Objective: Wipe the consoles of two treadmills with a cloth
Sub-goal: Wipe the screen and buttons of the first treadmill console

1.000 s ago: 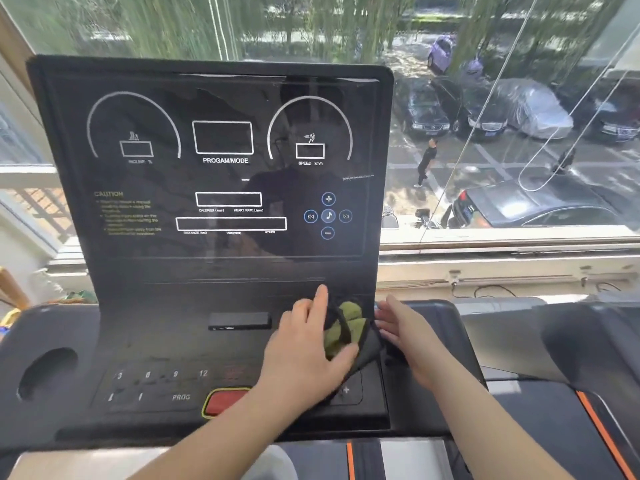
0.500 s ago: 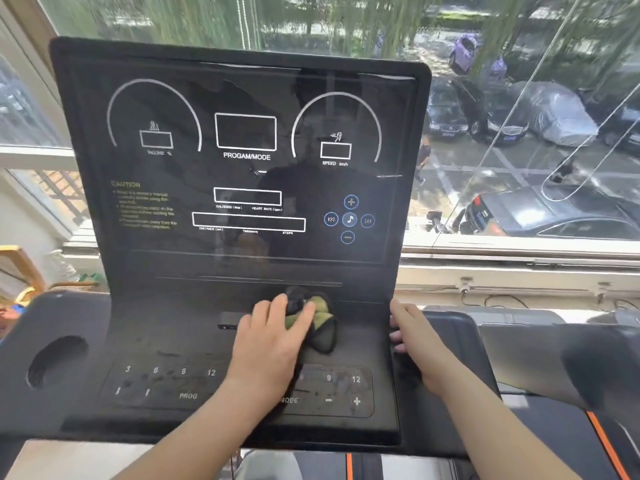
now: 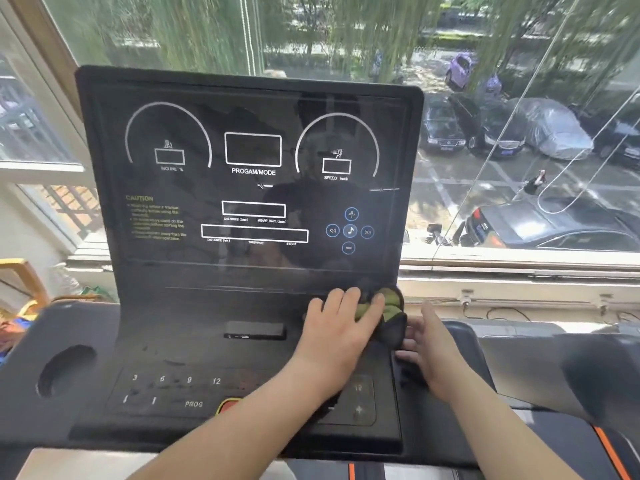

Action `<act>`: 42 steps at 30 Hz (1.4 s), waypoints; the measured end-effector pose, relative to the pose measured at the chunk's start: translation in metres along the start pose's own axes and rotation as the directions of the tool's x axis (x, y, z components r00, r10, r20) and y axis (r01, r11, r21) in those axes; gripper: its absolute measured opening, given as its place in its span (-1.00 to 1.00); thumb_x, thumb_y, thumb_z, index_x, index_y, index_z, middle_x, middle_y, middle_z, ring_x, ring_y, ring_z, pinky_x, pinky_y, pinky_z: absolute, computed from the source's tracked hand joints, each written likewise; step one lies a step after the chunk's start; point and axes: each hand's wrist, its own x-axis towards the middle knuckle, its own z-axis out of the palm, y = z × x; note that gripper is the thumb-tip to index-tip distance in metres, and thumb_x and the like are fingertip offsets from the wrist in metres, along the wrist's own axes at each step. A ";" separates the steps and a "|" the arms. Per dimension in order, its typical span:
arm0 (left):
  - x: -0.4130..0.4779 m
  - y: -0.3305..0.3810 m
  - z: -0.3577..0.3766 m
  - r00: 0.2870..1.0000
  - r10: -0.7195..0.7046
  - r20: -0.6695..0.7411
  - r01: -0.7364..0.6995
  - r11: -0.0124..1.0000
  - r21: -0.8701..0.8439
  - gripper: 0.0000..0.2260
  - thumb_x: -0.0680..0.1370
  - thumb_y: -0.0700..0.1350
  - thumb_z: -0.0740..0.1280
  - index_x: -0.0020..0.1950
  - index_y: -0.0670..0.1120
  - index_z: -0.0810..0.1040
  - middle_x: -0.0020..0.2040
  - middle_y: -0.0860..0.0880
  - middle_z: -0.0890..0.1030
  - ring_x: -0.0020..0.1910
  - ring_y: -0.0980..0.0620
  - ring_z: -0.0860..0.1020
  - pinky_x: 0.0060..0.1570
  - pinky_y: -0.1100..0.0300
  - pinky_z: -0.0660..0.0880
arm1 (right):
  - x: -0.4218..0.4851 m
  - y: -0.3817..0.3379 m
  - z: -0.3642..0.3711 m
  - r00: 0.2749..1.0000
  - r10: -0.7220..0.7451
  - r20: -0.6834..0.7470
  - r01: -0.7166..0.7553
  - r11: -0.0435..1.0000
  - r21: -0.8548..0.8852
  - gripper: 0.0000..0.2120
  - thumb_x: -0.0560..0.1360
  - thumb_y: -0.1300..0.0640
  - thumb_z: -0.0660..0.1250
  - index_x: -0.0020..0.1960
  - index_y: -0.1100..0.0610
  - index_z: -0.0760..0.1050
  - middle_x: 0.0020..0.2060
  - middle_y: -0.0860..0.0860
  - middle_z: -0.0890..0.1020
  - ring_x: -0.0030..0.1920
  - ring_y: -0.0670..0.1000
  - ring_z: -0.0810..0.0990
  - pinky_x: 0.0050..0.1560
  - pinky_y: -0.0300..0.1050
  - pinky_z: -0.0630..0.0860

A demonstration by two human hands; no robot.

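Observation:
The black treadmill console (image 3: 242,209) stands upright in front of me, with its dark display above and a flat button panel below. A bunched green and black cloth (image 3: 393,308) lies on the ledge under the display, at its right end. My left hand (image 3: 337,329) holds the cloth down there, fingers spread over it and the thumb hidden in its folds. My right hand (image 3: 433,351) rests with straight fingers on the console's right edge, touching the cloth's black corner. A second treadmill's console (image 3: 588,372) shows blurred at the right.
A round cup recess (image 3: 65,368) sits in the console's left wing. A red stop button (image 3: 227,403) shows by my left forearm. Behind the console is a large window (image 3: 519,168) over parked cars, with a white sill (image 3: 519,271).
My left hand has slid the cloth from the middle of the ledge back to its right end. My right hand stays on the console's right edge. The view has shifted.

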 end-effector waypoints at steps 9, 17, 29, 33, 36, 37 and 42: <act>-0.042 -0.097 -0.040 0.984 -0.177 0.027 0.174 0.981 0.088 -0.47 0.40 0.03 0.55 0.35 0.00 0.58 0.06 -0.12 0.59 -0.06 -0.21 0.56 -0.26 -0.01 0.47 | 0.003 -0.010 0.039 0.994 -0.075 0.074 0.077 0.997 -0.030 -0.06 0.37 -0.64 0.06 0.58 -0.13 0.39 0.55 -0.10 0.49 0.56 0.03 0.42 0.61 0.21 0.26; -0.070 -0.117 -0.043 0.880 -0.475 0.021 0.474 0.879 0.046 -0.50 0.39 -0.05 0.55 0.32 -0.07 0.61 0.06 -0.21 0.59 -0.07 -0.30 0.56 -0.24 -0.08 0.53 | 0.016 -0.002 0.028 0.976 0.112 0.189 -0.097 0.991 -0.090 0.20 0.08 -0.84 0.03 0.64 -0.38 0.15 0.65 -0.28 0.24 0.66 -0.07 0.21 0.66 0.25 0.04; -0.042 0.081 0.030 0.966 -0.031 0.255 0.077 0.982 -0.173 -0.49 0.49 0.10 0.40 0.42 0.03 0.44 0.21 -0.15 0.48 0.10 -0.21 0.45 -0.04 -0.11 0.44 | -0.068 0.016 -0.002 0.929 -0.262 -0.261 0.235 0.963 -0.129 -0.70 0.68 0.05 0.22 0.06 0.24 0.62 -0.13 0.09 0.64 -0.16 0.03 0.53 -0.18 -0.06 0.44; -0.075 0.056 0.017 0.979 0.097 0.178 -0.060 0.978 -0.200 -0.48 0.40 0.18 0.34 0.34 0.06 0.52 0.06 -0.10 0.54 -0.04 -0.16 0.53 -0.18 0.00 0.51 | -0.075 0.020 0.002 0.889 -0.382 -0.251 0.312 0.909 -0.276 -0.78 0.68 0.07 0.22 -0.05 0.02 0.60 -0.11 -0.05 0.67 -0.09 -0.04 0.55 -0.12 -0.13 0.46; -0.105 0.004 0.017 0.990 0.033 0.135 -0.009 0.985 -0.173 -0.48 0.39 0.19 0.39 0.32 0.07 0.55 0.03 -0.09 0.55 -0.08 -0.16 0.54 -0.23 0.02 0.51 | -0.078 0.028 0.020 0.894 -0.398 -0.204 0.316 0.885 -0.340 -0.79 0.68 0.08 0.23 -0.05 0.04 0.60 -0.08 -0.05 0.68 -0.05 -0.06 0.58 -0.10 -0.13 0.46; -0.113 -0.017 0.017 0.990 -0.037 0.133 0.057 0.987 -0.150 -0.49 0.39 0.17 0.41 0.32 0.06 0.57 0.04 -0.10 0.55 -0.08 -0.18 0.54 -0.23 0.01 0.51 | -0.079 0.033 0.027 0.900 -0.395 -0.185 0.316 0.883 -0.348 -0.81 0.69 0.07 0.23 0.00 0.02 0.61 -0.04 -0.07 0.68 -0.01 -0.06 0.60 -0.07 -0.12 0.46; -0.130 -0.060 0.012 0.921 -0.329 0.209 0.346 0.937 -0.049 -0.49 0.37 0.09 0.53 0.28 -0.05 0.64 -0.05 -0.17 0.53 -0.15 -0.24 0.51 -0.28 -0.04 0.46 | -0.094 0.055 0.058 0.890 -0.402 -0.213 0.272 0.846 -0.458 -0.65 0.67 0.09 0.27 0.43 0.09 0.54 0.31 -0.02 0.62 0.33 0.03 0.57 0.30 -0.08 0.45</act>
